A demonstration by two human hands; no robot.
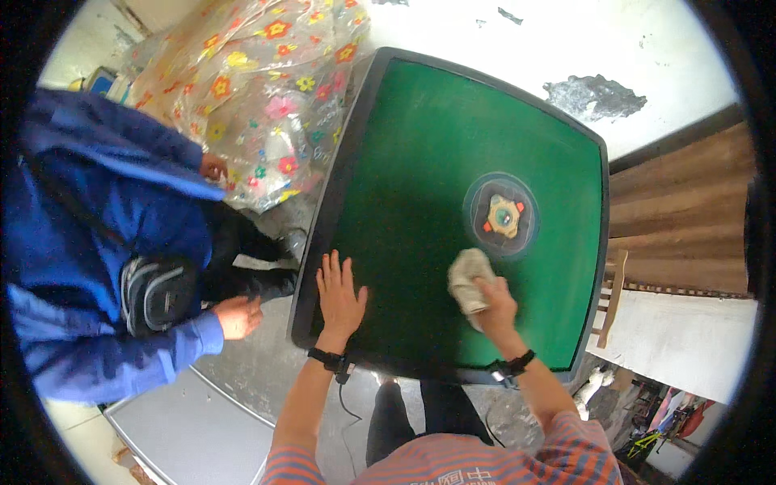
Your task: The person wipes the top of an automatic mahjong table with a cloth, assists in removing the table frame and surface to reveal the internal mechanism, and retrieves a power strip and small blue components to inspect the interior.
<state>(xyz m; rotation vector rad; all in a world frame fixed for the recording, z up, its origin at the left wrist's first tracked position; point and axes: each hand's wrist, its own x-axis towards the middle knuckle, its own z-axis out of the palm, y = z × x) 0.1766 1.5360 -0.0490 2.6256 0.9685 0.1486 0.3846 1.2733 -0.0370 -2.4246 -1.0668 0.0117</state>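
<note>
A square table with a green felt top (396,145) and a dark rim stands in front of me. A round centre panel (503,217) sits in its middle, cream and dark with red corner pieces. My left hand (341,301) lies flat, fingers spread, on the felt near the left edge and holds nothing. My right hand (501,311) grips a pale crumpled cloth (467,275) on the felt, below the centre panel and slightly left of it.
A person (89,226) in blue with a black bag stands left, beside flowered plastic sheeting (234,105). A grey panel (182,428) lies lower left. A chipped white wall (485,36) is behind the table; a wooden chair (606,299) and brown cloth (679,202) are right.
</note>
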